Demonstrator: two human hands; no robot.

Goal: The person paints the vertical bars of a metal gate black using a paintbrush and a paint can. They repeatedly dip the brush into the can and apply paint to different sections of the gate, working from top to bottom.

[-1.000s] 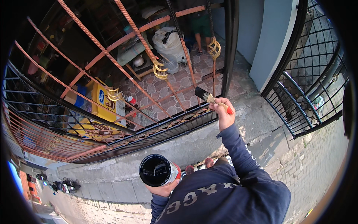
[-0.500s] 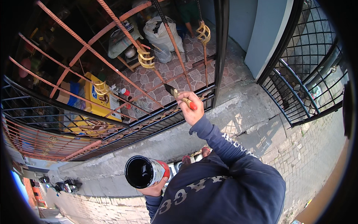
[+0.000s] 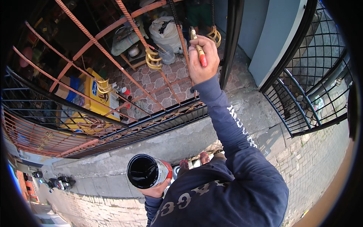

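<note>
My right hand (image 3: pixel 208 64) grips a paintbrush (image 3: pixel 203 59) with a wooden, red-ended handle, its dark bristles pointing away from me. The brush is beside the upper part of a metal grille (image 3: pixel 93 40), near a bar that is partly black. Whether the bristles touch a bar cannot be made out. Other bars are rust-red, and yellowish ring ornaments (image 3: pixel 153 59) sit on several of them. Low and nearer my body, my left hand (image 3: pixel 154 190) holds an open paint can (image 3: pixel 163 171) of glossy black paint, its label pale and red.
A black post (image 3: pixel 231 41) edges the grille on the right, beside a grey-blue wall (image 3: pixel 259 41). Farther right stands a black mesh gate (image 3: pixel 302 90). Behind the bars are a white sack (image 3: pixel 165 33), a yellow box (image 3: pixel 92 94) and a person's legs (image 3: pixel 200 17). Motorcycles (image 3: pixel 62 183) stand far left.
My right hand has moved farther away and up along the grille with the paintbrush, my arm now more stretched out. My left hand still holds the paint can in nearly the same place.
</note>
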